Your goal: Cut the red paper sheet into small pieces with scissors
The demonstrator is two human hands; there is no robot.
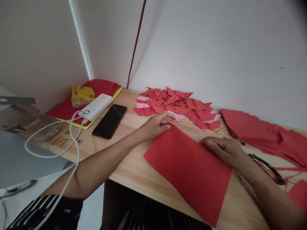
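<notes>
A red sheet of paper (189, 169) lies slanted over the front of the wooden table, its lower corner reaching past the edge. My left hand (159, 126) pinches its upper left corner between thumb and fingers. Along the upper right side, my right hand (223, 148) grips the sheet's edge, with the thumb on top and the fingertips partly hidden. Just beyond my left hand sits a heap of folded red and pink paper pieces (176, 102). Close to my right forearm are scissors with black handles (268, 167), partly covered by the arm.
Stacked red paper (259, 134) lies at the right by the wall, with thin red scraps. On the left are a black phone (110, 121), a white power bank (97, 107) with a white cable (78, 153) crossing my left arm, and a yellow packet (82, 95) on red sheets.
</notes>
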